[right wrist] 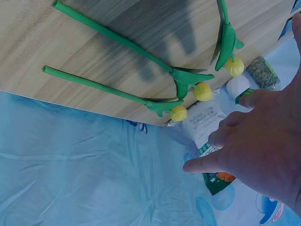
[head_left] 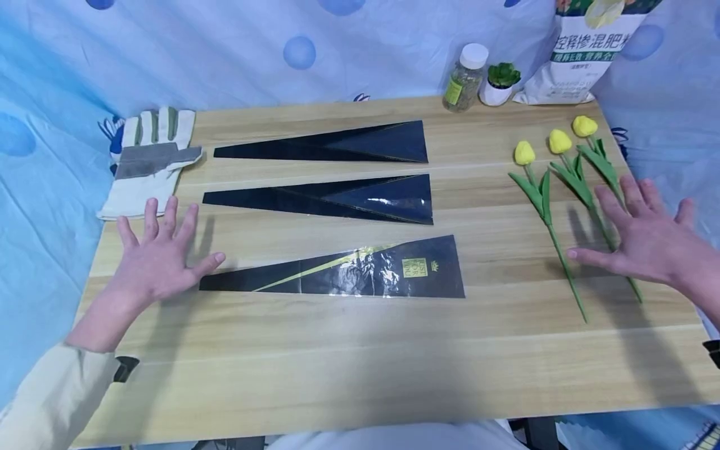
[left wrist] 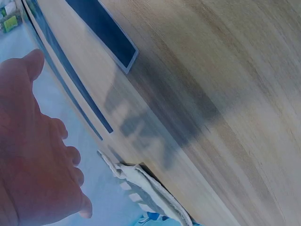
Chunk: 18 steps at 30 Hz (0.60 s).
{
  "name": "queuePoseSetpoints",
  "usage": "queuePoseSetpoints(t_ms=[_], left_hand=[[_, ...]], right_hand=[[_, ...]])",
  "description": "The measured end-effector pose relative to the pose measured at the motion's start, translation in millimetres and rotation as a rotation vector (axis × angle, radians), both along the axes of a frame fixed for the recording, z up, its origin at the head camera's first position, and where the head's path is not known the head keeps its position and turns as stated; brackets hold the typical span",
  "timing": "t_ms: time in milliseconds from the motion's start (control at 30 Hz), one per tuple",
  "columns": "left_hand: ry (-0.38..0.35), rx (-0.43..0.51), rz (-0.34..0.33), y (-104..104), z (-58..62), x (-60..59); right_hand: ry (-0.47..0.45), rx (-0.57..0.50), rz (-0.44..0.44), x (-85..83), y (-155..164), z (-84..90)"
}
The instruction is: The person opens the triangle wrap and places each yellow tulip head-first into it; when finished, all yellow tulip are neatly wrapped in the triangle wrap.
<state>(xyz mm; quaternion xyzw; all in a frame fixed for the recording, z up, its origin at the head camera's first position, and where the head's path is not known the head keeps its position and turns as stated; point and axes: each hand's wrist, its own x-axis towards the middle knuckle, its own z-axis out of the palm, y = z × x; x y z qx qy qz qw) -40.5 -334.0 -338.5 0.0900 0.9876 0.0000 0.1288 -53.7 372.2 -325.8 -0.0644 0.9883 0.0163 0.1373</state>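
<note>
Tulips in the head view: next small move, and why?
I'd probably lower the right hand to pinch the leftmost tulip: that hand is spread and empty near it, and the three black wrappers lie flat, no flower showing inside.

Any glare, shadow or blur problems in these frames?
Head: bright glare on the nearest black wrapper, smaller glint on the middle black wrapper; left hand and right hand cast soft shadows on the table. Left wrist: hand shadow across the table, fine detail soft. Right wrist: shadow near the top, lettering on the white bag blurred.
</note>
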Motion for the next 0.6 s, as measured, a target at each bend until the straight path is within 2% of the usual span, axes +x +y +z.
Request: queuePoseSetpoints(t_ms=[100, 167, 233, 300, 433, 533, 600], left_hand=[[0.005, 0.014, -0.004, 1, 1.2, -2.3], [0.018, 0.061, -0.001, 3, 2.3, -3.6], [0.049, 0.123, -0.012, 10, 4.2, -9.2], [0.095, 0.195, -0.039, 24, 6.6, -19.9], [0.173, 0.343, -0.08, 72, 8.4, -57.1], [0.194, 0.442, -0.108, 116, 4.9, -92.0], [0.192, 0.47, -0.129, 143, 1.6, -115.4]], right_hand=[[0.01, -0.025, 0.005, 0.1, 0, 0.1], [0.042, -0.056, 0.029, -2.1, -3, 3.0], [0.106, -0.108, 0.072, -5.4, -7, 5.0], [0.198, -0.202, 0.138, -10.7, -14, 4.8], [0.339, -0.408, 0.261, -28.4, -38, -2.6], [0.346, -0.539, 0.275, -47.3, -66, -11.1], [0.333, -0.61, 0.261, -61.3, -86, -17.6]])
